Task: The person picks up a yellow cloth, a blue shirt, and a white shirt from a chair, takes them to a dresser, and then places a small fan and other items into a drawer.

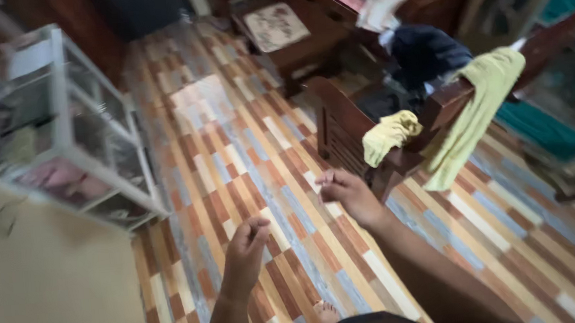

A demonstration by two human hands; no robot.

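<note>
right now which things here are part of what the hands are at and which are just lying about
In hand:
- right hand, empty, fingers curled, nearest the yellow cloth
- left hand, empty
- wooden chair that the cloth lies on

Lying about:
- long yellow-green cloth over the chair's arm
- dark garment
- white-framed glass cabinet
- patterned cushion

Bare forearms, sleeveless, dark garment below
</note>
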